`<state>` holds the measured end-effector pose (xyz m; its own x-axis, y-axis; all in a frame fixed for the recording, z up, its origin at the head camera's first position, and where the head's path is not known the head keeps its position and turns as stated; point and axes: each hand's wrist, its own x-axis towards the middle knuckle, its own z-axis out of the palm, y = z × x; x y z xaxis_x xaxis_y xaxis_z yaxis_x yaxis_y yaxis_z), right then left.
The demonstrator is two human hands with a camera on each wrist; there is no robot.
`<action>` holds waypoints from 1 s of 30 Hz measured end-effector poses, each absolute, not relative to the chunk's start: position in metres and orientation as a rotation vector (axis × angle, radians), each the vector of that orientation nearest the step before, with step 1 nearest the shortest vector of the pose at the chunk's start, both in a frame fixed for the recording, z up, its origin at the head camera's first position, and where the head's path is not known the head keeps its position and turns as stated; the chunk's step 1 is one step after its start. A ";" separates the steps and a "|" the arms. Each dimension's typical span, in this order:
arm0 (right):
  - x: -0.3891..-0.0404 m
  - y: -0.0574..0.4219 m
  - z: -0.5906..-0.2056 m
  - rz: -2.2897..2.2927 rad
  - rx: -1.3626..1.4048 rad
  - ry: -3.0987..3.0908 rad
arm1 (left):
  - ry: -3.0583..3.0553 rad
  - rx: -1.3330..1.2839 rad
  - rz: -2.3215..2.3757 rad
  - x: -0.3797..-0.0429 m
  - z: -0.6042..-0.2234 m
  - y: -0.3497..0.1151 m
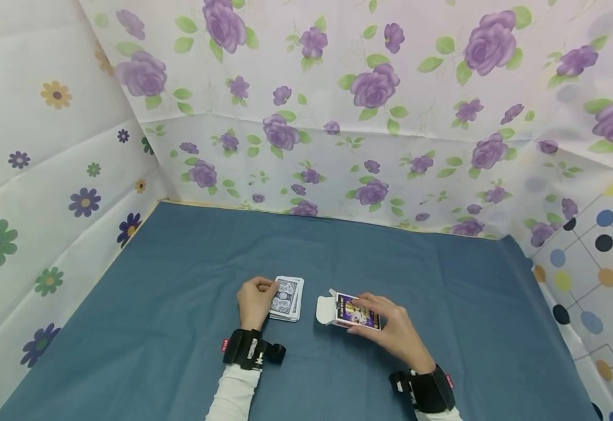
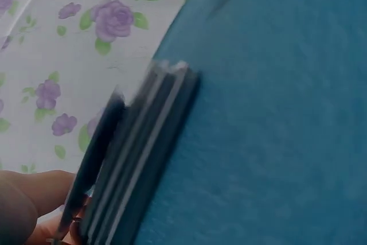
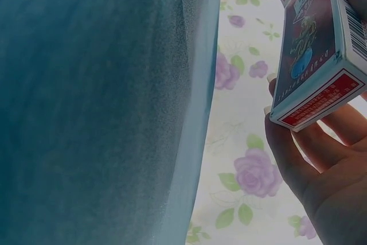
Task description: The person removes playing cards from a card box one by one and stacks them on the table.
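Observation:
A stack of playing cards [image 1: 288, 297] with blue-grey patterned backs lies on the table. At its left edge is my left hand [image 1: 254, 303], thumb and fingertips pinching a playing card [image 2: 92, 153] that stands tilted apart from the rest in the left wrist view. To the right of the stack, my right hand [image 1: 393, 328] grips a card box [image 1: 356, 311] between thumb and fingers. The box has a dark picture face, and its white end flap [image 1: 325, 310] hangs open toward the stack. A red-and-white end and a barcode side of the box show in the right wrist view.
A blue cloth [image 1: 180, 280] covers the table. Curtains with purple flowers [image 1: 375, 88] hang behind it, with other patterned sheets at the left and right sides. Black straps [image 1: 245, 349] with cameras sit on both wrists.

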<state>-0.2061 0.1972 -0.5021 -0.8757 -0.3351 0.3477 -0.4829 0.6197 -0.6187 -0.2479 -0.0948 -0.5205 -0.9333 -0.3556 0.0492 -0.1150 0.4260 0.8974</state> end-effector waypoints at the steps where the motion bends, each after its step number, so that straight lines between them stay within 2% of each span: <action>1: -0.206 0.197 -0.502 1.100 0.676 -2.644 | -2.455 0.410 -1.500 -0.248 -0.521 -0.095; 17: -0.207 0.198 -0.502 1.091 0.664 -2.650 | -2.480 0.337 -1.427 -0.247 -0.513 -0.090; 20: -0.206 0.198 -0.502 1.088 0.670 -2.651 | -2.487 0.155 -1.520 -0.243 -0.499 -0.085; 26: -0.207 0.198 -0.502 1.075 0.698 -2.623 | -2.650 -0.413 -1.695 -0.232 -0.474 -0.060; 30: -0.206 0.196 -0.501 1.071 0.714 -2.605 | -2.766 -0.530 -1.638 -0.224 -0.474 -0.044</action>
<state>-0.2059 0.1962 -0.5013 -0.8532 -0.3483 0.3881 -0.5206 0.6130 -0.5943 -0.2244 -0.0436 -0.4740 -0.9404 0.3340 0.0643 0.2170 0.4435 0.8696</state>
